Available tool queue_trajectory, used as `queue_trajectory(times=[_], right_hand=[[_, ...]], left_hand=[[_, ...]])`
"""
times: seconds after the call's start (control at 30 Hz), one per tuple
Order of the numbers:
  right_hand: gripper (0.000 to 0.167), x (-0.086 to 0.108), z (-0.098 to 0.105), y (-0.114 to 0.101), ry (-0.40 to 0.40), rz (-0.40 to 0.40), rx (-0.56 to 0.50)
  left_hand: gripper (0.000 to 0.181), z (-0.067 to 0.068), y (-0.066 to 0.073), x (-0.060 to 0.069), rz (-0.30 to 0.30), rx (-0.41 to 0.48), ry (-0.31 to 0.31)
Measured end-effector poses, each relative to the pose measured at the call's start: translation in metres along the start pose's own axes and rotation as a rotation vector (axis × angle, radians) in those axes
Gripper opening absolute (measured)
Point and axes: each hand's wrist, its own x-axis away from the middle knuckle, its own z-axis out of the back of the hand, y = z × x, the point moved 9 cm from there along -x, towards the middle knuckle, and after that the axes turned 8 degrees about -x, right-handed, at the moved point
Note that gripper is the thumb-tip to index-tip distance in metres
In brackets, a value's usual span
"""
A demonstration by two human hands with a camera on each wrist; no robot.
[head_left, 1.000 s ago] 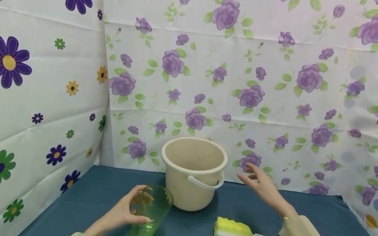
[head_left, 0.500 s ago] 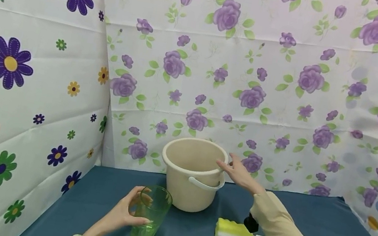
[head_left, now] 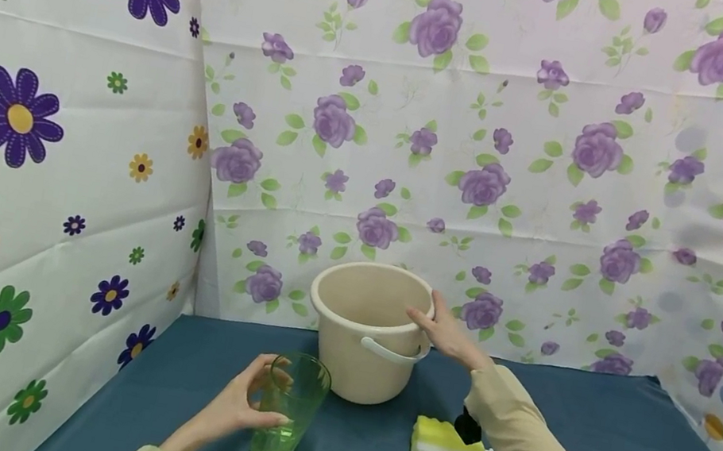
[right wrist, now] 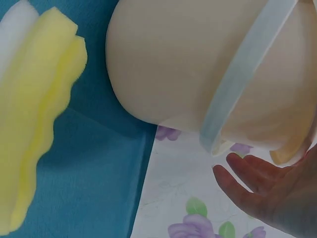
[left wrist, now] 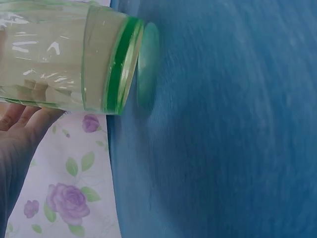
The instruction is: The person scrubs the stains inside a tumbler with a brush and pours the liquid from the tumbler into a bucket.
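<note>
My left hand (head_left: 234,403) grips a tall, clear green glass (head_left: 280,437), thumb on the near side and fingers round the far side. The glass leans a little; in the left wrist view its green-edged base (left wrist: 121,67) is close to the cloth, and whether it touches I cannot tell. My right hand (head_left: 452,338) holds the right rim of a cream bucket (head_left: 358,366), thumb over the rim and fingers (right wrist: 237,191) outside. The bucket stands upright with its pale handle (head_left: 389,355) hanging down. Its bottom inside is hidden.
A yellow and white sponge brush (head_left: 447,446) lies in front of the bucket, under my right forearm, which hides part of its handle. A dark blue cloth (head_left: 223,350) covers the table. Flowered sheets (head_left: 518,245) hang close behind and at the sides.
My right hand has moved left from the air beside the bucket onto its rim. The left hand and the glass stay in nearly the same place.
</note>
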Motion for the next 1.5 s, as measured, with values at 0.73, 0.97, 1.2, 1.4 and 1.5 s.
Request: queue_trajectory(times=[0.73, 0.97, 1.2, 1.4, 1.5], right_hand=[[0.075, -0.001, -0.002, 0.01, 0.022, -0.097, 0.062], [0.073, 0.0, -0.002, 0.009, 0.029, -0.091, 0.078], [0.074, -0.001, 0.0, 0.005, 0.036, -0.087, 0.067], [0.072, 0.001, -0.001, 0.004, 0.038, -0.09, 0.072], [0.071, 0.002, -0.001, 0.004, 0.042, -0.102, 0.071]], left_hand=[[0.063, 0.036, 0.047, -0.015, -0.039, -0.13, 0.235], [0.067, 0.052, 0.057, -0.034, -0.032, -0.28, 0.327], [0.08, 0.067, 0.069, -0.057, -0.033, -0.396, 0.419], [0.085, 0.068, 0.088, -0.073, -0.042, -0.504, 0.448], [0.085, 0.067, 0.096, -0.081, -0.069, -0.573, 0.45]])
